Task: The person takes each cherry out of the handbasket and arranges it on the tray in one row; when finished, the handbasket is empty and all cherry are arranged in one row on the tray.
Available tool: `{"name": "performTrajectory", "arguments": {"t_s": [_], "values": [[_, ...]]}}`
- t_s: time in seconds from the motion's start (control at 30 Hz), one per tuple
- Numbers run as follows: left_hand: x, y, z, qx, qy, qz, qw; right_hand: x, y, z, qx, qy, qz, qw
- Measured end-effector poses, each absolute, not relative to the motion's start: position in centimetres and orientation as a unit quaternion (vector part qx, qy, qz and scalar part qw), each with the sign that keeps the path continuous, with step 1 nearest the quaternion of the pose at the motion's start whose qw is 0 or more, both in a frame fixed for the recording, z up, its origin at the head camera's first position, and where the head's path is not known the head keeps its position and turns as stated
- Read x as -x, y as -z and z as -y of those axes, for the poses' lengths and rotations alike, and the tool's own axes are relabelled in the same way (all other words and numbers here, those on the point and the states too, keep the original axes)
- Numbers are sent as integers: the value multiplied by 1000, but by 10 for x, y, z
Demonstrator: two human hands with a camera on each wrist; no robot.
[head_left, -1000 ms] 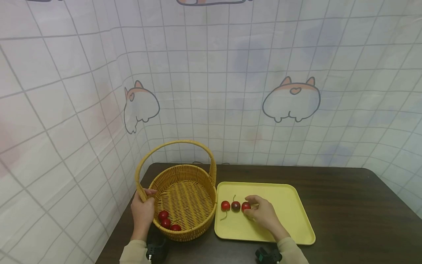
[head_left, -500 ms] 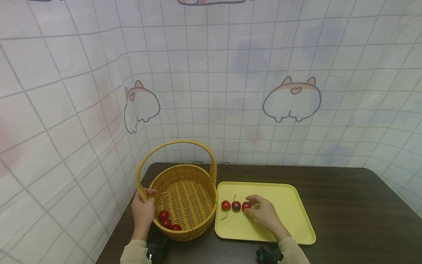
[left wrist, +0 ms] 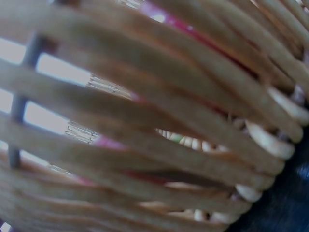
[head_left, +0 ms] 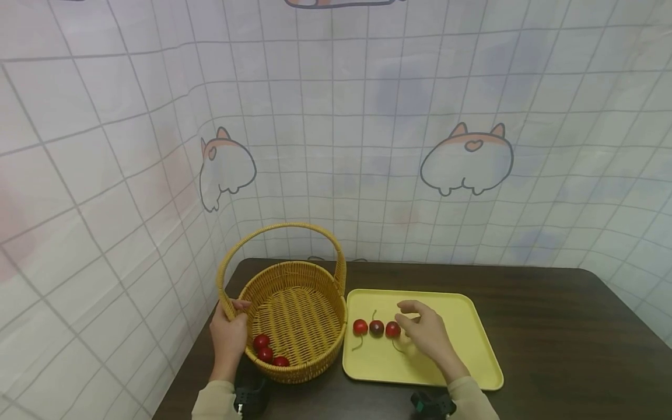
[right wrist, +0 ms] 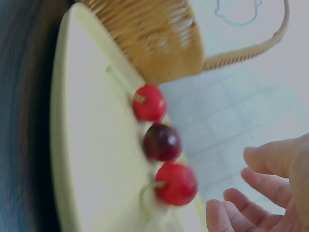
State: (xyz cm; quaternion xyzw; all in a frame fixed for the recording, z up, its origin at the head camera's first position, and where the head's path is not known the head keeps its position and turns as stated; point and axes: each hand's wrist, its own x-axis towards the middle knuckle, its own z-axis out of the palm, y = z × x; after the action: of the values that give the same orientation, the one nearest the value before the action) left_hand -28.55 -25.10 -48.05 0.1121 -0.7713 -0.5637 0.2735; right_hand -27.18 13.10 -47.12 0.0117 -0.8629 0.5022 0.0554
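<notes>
My left hand (head_left: 229, 339) grips the left side of a round wicker basket (head_left: 299, 318), at the foot of its tall handle. Inside the basket, several dark red cherries (head_left: 265, 354) lie against the near left wall. On a yellow tray (head_left: 375, 366) a red cherry (head_left: 360, 327), a dark cherry (head_left: 377, 328) and another red cherry (head_left: 392, 329) form a row. My right hand (head_left: 427, 333) hovers just right of the row, fingers apart and holding nothing. The right wrist view shows its fingers near the last red cherry (right wrist: 176, 184). Basket weave (left wrist: 145, 106) fills the left wrist view.
Both containers stand side by side on a dark wooden table (head_left: 556, 326), the tray close against the basket's right side. Behind the table hangs a white gridded cloth (head_left: 336, 146) with cartoon animals, which also runs along the left side.
My right hand has let go of the rightmost red cherry and drawn slightly up and right, its fingers spreading; that cherry's stem now shows. The left hand and basket stay put.
</notes>
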Motion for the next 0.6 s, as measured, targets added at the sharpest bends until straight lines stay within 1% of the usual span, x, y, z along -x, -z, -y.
{"name": "performTrajectory", "arguments": {"t_s": [0.37,0.6], "values": [[286,482,251,-112,562,772,277,255,441,-99,-56,-532,839,102],[286,482,251,-112,565,769,277,245,433,-69,-98,-576,805,98]]}}
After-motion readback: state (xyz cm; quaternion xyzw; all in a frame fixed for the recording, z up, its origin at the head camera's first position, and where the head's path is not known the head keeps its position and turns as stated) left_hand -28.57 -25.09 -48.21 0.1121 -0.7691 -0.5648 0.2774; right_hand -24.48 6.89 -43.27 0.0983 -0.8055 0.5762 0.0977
